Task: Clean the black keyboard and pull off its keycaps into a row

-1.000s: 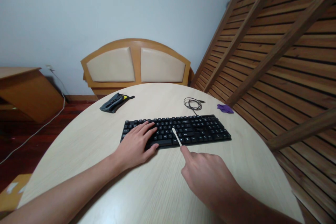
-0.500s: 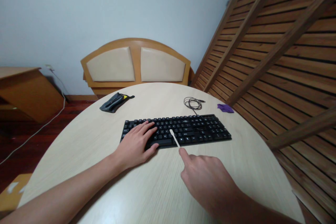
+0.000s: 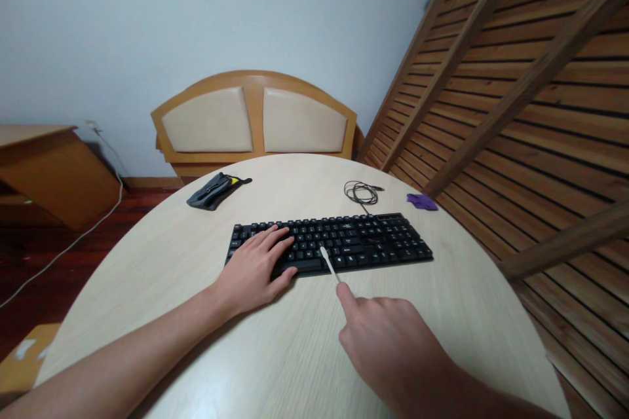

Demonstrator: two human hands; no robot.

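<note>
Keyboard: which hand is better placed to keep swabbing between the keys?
Right. The right hand already grips the cotton swab with its tip on the keyboard. The left hand lies flat on the keyboard's left end, likely steadying it.

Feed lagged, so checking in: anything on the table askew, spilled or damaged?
Nothing stands out. The black keyboard lies flat under the left hand, the right hand holds a thin white stick to its keys, and no spill shows on the round pale wooden table.
</note>
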